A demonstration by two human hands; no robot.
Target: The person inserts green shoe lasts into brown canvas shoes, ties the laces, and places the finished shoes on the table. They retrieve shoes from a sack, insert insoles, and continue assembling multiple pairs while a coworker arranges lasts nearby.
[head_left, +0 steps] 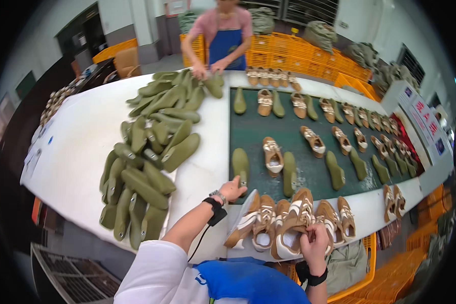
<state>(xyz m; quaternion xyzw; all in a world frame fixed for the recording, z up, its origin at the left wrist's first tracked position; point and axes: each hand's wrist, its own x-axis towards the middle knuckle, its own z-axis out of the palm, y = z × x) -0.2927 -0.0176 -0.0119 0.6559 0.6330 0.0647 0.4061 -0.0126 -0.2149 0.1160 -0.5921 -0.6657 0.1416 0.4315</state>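
Note:
My left hand is at the near left corner of the green work surface, its fingers closed about the near end of an olive-green shoe last that lies there. At the near edge, my right hand grips a tan-and-white laced sneaker by its heel opening, tilting it above the other shoes. Several similar sneakers stand in a row around it. Farther in, another sneaker sits beside a second shoe last.
A big heap of shoe lasts covers part of the white table at left. Across it, a person in a blue apron handles lasts. Sneakers and lasts line the green surface to the right. Orange crates stand behind.

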